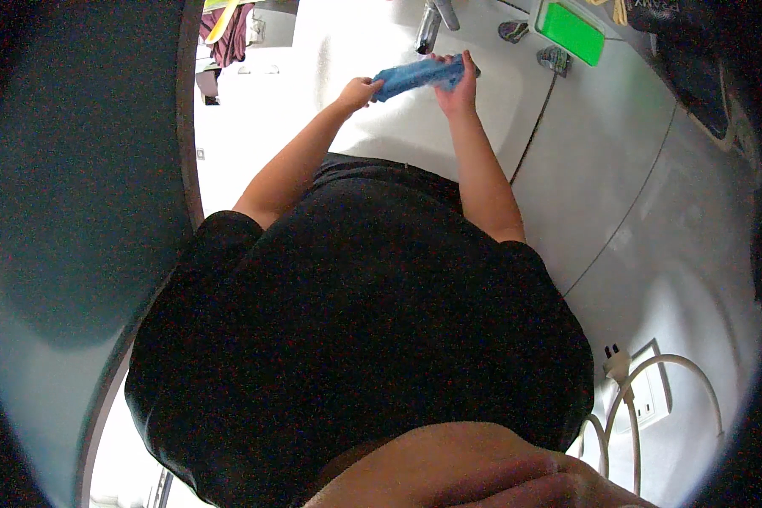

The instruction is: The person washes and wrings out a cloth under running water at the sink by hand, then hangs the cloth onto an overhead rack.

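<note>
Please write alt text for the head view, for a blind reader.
A person's left hand and right hand hold a blue cloth-like item between them over a white sink, near a metal tap. A flat green item shows at upper right, a plug at lower right.

Green tray (571,34), white plug (617,366) beside wall socket (652,395)

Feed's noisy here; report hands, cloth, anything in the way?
Left hand, right hand gripping opposite ends of blue cloth. Cloth above sink. Tap close beyond, possible snag.
</note>
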Demonstrator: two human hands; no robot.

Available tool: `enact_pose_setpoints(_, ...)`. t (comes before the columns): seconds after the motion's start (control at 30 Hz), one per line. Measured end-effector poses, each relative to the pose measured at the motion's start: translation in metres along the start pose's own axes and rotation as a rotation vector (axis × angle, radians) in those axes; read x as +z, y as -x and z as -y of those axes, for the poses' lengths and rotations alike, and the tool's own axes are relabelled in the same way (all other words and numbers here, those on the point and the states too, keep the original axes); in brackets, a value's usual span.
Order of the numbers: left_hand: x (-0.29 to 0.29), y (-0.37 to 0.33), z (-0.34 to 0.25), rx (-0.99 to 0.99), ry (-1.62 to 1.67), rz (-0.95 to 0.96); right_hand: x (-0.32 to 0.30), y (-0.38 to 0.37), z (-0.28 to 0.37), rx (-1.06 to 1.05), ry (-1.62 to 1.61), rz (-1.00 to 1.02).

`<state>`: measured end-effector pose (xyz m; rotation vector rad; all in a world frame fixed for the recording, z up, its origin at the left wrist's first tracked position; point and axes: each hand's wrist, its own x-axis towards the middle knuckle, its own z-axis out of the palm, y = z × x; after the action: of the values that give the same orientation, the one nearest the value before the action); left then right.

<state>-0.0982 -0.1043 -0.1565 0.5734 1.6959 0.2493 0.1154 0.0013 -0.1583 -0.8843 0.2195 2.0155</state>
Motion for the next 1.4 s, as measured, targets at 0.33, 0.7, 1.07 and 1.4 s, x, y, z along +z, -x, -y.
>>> enact_pose_setpoints(0.33,0.058,-0.012,-0.051,0.645,-0.041,0.078,0.016,-0.005,-0.023,0.004,0.211,-0.107)
enact_pose_setpoints(0.7,0.055,-0.017,-0.072,0.033,1.111,0.369,0.024,0.000,-0.008,-0.176,0.375,0.055)
enact_pose_setpoints(1.07,0.029,-0.050,-0.079,0.194,1.083,0.462,-0.019,0.031,0.000,0.155,0.578,0.143)
enact_pose_setpoints(1.4,0.039,-0.028,-0.115,0.258,0.313,0.197,-0.007,0.000,-0.009,0.618,0.488,0.357)
